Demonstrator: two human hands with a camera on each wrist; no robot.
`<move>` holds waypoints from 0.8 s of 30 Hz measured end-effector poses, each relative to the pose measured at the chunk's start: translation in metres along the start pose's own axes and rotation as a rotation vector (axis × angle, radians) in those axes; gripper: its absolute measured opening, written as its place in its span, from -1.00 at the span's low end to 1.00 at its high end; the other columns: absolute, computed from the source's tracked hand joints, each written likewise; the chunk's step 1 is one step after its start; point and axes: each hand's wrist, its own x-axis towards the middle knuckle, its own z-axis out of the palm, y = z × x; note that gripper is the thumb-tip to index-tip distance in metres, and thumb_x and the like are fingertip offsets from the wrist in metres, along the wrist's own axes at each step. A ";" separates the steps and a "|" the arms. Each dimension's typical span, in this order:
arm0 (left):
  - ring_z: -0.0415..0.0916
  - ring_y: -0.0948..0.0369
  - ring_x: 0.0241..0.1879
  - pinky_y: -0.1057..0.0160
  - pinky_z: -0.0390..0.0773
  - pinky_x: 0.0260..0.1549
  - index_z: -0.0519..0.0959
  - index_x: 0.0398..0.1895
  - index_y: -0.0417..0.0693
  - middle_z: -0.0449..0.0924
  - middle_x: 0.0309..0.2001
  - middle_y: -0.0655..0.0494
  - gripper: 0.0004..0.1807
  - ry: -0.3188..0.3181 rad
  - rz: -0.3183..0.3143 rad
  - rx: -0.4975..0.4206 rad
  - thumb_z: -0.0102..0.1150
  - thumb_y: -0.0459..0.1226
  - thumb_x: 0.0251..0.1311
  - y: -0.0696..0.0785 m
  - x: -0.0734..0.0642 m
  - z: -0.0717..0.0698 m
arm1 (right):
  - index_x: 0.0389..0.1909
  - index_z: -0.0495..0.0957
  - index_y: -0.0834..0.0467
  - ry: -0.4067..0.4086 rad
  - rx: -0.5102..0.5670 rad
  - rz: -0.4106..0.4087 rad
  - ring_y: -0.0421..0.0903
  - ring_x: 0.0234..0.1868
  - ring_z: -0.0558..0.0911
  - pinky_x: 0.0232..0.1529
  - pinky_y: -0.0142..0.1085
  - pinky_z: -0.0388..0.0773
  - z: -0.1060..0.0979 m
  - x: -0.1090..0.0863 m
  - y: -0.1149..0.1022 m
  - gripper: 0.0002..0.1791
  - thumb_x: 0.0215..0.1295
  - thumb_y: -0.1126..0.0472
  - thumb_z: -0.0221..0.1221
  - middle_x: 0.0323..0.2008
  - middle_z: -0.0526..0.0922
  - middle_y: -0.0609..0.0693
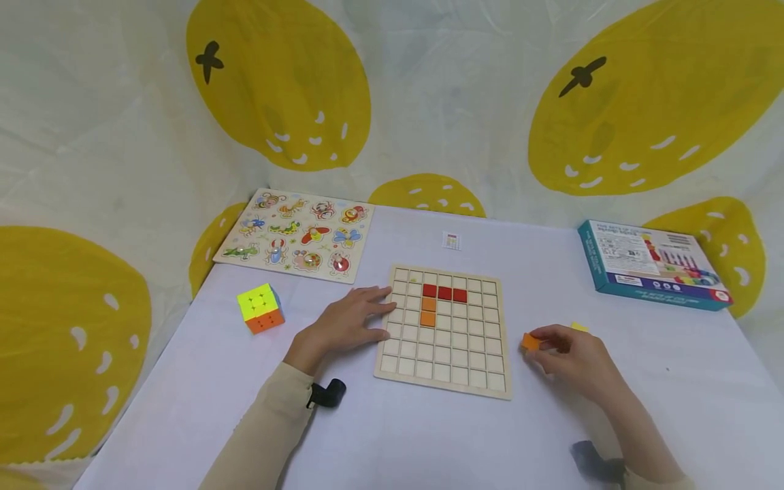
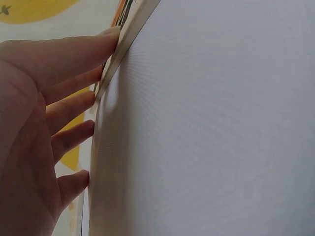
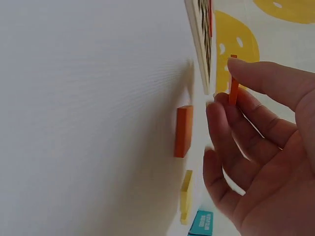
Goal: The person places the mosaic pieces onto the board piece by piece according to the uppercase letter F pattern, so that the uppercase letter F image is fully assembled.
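A wooden grid board (image 1: 444, 381) lies on the table, with three red tiles (image 1: 445, 293) in a row and two orange tiles (image 1: 428, 311) below the leftmost one. Fingers spread, my left hand (image 1: 343, 323) touches the board's left edge; the left wrist view shows its fingertips against the wooden side (image 2: 110, 73). To the right of the board, my right hand (image 1: 572, 357) pinches an orange tile (image 3: 234, 91) between thumb and fingers, above the table. Another orange tile (image 3: 184, 132) lies on the table near that hand, with yellow tiles (image 3: 186, 194) beyond it.
An insect puzzle board (image 1: 297, 235) lies at the back left, with a puzzle cube (image 1: 261, 309) in front of it. Behind the grid board is a small printed card (image 1: 452, 240). A teal-edged box (image 1: 655, 265) sits at the back right, near the patterned cloth wall.
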 end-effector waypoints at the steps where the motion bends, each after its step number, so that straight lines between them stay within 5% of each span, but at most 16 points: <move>1: 0.07 0.06 0.63 -0.12 0.23 0.56 0.45 0.44 0.16 0.18 0.61 0.18 -0.32 0.001 0.000 -0.001 0.30 0.08 0.26 0.000 0.000 0.000 | 0.17 0.61 0.15 0.004 0.018 -0.006 -0.02 -0.10 0.67 -0.36 -0.40 0.65 -0.001 0.000 -0.002 -0.47 0.25 -0.01 0.39 0.04 0.72 0.20; 13: 0.07 0.04 0.63 -0.14 0.25 0.54 0.46 0.43 0.17 0.18 0.61 0.18 -0.33 0.003 -0.015 -0.019 0.31 0.06 0.26 -0.001 0.000 -0.001 | 0.05 0.68 0.12 0.031 0.089 -0.126 -0.17 -0.28 0.67 -0.46 -0.42 0.60 -0.003 0.011 -0.033 -0.62 0.23 0.11 0.42 -0.12 0.77 0.13; 24: 0.05 0.06 0.64 -0.15 0.27 0.53 0.43 0.46 0.19 0.17 0.62 0.20 -0.31 -0.013 -0.022 -0.027 0.30 0.07 0.27 0.001 -0.001 0.000 | -0.05 0.76 0.09 0.059 0.130 -0.283 -0.23 -0.27 0.68 -0.30 -0.56 0.63 0.012 0.018 -0.060 -0.69 0.18 0.15 0.46 -0.08 0.79 0.08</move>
